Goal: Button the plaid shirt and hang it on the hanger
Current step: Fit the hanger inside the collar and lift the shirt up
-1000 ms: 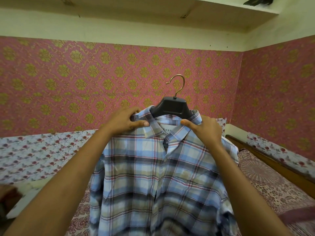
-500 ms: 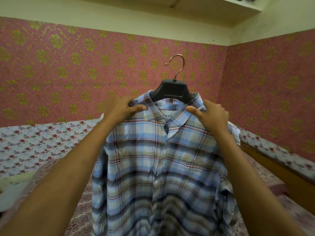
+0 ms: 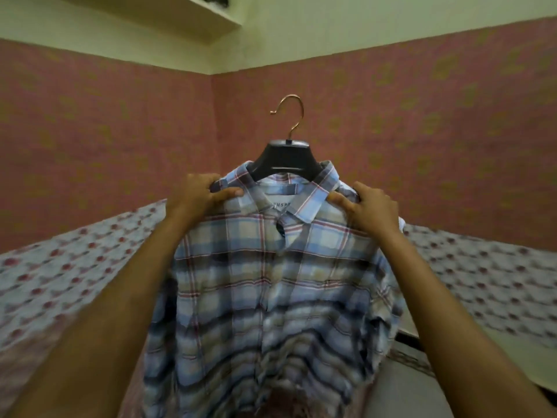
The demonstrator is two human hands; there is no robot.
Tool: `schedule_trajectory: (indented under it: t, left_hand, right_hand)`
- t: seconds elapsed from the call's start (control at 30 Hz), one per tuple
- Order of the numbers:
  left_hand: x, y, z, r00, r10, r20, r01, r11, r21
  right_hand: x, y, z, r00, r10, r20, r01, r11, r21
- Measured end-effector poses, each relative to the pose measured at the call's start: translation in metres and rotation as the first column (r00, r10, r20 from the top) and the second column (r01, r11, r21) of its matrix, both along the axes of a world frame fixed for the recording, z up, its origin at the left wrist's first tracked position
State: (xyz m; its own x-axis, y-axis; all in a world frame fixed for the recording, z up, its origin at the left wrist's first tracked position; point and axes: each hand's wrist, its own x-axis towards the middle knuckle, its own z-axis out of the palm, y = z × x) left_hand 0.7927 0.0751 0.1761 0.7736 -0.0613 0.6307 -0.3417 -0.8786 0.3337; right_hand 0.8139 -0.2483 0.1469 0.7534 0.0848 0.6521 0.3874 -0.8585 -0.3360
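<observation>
Plaid shirt [image 3: 271,267] on hanger [image 3: 284,159], left hand [image 3: 202,196], right hand [image 3: 372,209] gripping shoulders

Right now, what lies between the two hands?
The left hand and right hand each grip a shoulder of the shirt. Between them lies its collar, with the black hanger rising behind it. The head view shows this.

One view only: head-worn wide-angle camera. Looks forward, pitched slightly up, into the room corner [image 3: 211,122] where two pink walls [image 3: 407,122] meet; shelf [image 3: 193,13] at top edge. Close range: plaid shirt [image 3: 271,282] on hanger [image 3: 284,159] fills centre frame. Edges blurred.
</observation>
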Motion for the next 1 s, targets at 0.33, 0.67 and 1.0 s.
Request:
schedule_trajectory:
  t: [0.33,0.67,1.0]
  left_hand:
    - [0.058,-0.220,0.003,0.962,-0.256,0.093,0.249,0.965,0.082]
    - [0.079,-0.493,0.017,0.871,-0.481,0.098,0.473,0.876,0.094]
    - [0.106,-0.698,0.043,0.847,-0.523,0.095,0.501,0.844,0.191]
  right_hand:
    - [-0.050,-0.201,0.010,0.925,-0.376,0.054,0.374,0.926,0.042]
    - [-0.102,-0.434,0.027,0.740,-0.666,0.090,0.666,0.745,0.041]
    - [-0.098,-0.613,0.056,0.583,-0.805,0.109,0.810,0.586,-0.008]
